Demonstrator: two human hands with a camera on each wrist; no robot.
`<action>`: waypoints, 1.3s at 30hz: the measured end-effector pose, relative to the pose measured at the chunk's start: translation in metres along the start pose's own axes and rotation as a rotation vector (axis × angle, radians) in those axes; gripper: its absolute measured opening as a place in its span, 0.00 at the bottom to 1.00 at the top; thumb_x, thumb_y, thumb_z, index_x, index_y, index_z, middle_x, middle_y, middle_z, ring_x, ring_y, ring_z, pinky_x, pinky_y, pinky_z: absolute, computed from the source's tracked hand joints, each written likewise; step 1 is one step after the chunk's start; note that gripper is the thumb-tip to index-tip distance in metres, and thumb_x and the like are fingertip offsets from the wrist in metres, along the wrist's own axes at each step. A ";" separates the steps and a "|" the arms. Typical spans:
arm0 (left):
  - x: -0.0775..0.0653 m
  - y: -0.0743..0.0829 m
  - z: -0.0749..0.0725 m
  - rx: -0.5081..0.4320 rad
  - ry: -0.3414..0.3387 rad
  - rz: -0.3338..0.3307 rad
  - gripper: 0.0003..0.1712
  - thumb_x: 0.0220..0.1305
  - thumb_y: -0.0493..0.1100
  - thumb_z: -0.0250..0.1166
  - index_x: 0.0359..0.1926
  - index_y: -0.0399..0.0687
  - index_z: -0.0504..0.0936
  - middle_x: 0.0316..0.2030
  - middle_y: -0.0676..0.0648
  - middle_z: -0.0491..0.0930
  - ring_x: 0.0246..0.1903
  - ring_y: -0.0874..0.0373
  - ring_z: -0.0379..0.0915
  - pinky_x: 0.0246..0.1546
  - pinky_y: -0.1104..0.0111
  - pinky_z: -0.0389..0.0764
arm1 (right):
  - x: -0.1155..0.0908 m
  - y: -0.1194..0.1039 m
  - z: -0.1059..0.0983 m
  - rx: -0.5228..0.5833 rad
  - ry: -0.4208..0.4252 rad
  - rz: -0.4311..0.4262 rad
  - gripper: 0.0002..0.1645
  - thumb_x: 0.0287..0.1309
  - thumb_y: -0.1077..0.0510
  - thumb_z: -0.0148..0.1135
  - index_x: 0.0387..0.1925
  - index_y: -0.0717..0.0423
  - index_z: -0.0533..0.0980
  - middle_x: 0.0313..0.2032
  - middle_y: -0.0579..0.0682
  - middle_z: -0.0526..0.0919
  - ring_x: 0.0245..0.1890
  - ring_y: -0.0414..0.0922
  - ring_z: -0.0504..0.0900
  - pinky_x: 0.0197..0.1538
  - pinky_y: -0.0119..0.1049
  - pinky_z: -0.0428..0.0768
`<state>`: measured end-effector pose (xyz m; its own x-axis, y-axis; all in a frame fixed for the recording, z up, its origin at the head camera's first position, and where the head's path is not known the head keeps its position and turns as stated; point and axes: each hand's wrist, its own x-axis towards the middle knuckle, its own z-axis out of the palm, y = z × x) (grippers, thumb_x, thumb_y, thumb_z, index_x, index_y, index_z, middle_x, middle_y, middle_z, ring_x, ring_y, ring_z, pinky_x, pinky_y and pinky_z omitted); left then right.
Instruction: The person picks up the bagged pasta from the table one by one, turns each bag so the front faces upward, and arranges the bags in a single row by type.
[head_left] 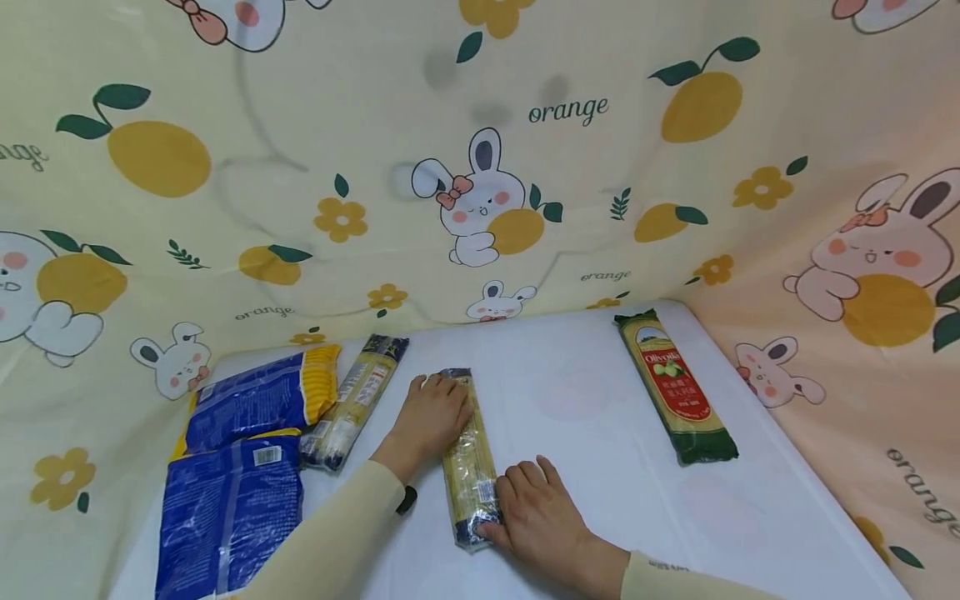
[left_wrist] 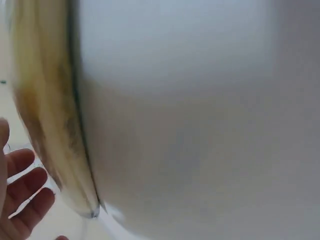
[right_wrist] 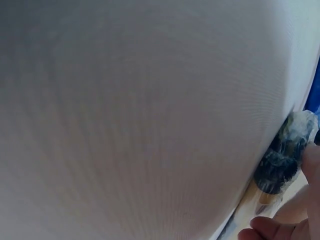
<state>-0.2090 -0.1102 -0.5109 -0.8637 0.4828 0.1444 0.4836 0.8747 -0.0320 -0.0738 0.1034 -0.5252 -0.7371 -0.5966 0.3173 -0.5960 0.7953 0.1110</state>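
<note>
Tabletop (head_left: pixel 577 417): left hand (head_left: pixel 431 419), right hand (head_left: pixel 543 521) touching 1 pasta packet (head_left: pixel 470 475).

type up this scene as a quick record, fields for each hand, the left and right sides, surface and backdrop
left hand: on far part of middle pasta packet
right hand: touching its near end
left side: far blue bag, near blue bag, slanted pasta packet
right side: red-labelled packet, no hand touching
surface: white table
backdrop: rabbit-and-orange cloth
</note>
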 end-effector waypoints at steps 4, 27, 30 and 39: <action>0.027 -0.004 0.000 0.006 0.057 -0.012 0.23 0.82 0.57 0.53 0.60 0.47 0.82 0.56 0.44 0.83 0.59 0.44 0.76 0.63 0.45 0.74 | -0.003 0.000 -0.002 0.002 0.001 0.010 0.35 0.64 0.22 0.59 0.34 0.50 0.73 0.32 0.45 0.75 0.41 0.46 0.77 0.55 0.49 0.77; 0.061 -0.014 0.015 -0.002 -0.072 -0.168 0.37 0.82 0.68 0.43 0.53 0.39 0.80 0.47 0.42 0.79 0.55 0.43 0.70 0.63 0.43 0.65 | -0.002 -0.001 -0.009 0.004 -0.043 -0.004 0.35 0.70 0.23 0.52 0.31 0.49 0.71 0.27 0.42 0.67 0.35 0.44 0.70 0.47 0.43 0.72; 0.059 -0.015 0.009 -0.023 0.040 -0.137 0.33 0.82 0.65 0.44 0.46 0.39 0.78 0.44 0.40 0.78 0.53 0.41 0.70 0.61 0.43 0.65 | -0.003 0.000 -0.010 -0.002 -0.039 0.001 0.35 0.69 0.23 0.54 0.32 0.50 0.71 0.27 0.42 0.67 0.36 0.44 0.71 0.49 0.44 0.73; 0.071 -0.023 -0.041 -0.087 0.730 0.064 0.31 0.82 0.62 0.40 0.43 0.39 0.74 0.40 0.38 0.74 0.44 0.40 0.66 0.52 0.44 0.65 | 0.008 0.020 -0.008 -0.036 0.105 0.077 0.35 0.63 0.26 0.65 0.32 0.54 0.71 0.30 0.49 0.71 0.38 0.51 0.74 0.50 0.49 0.73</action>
<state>-0.2759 -0.0973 -0.4595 -0.5341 0.3551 0.7672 0.5654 0.8247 0.0119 -0.0892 0.1153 -0.5126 -0.7416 -0.5209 0.4228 -0.5260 0.8426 0.1155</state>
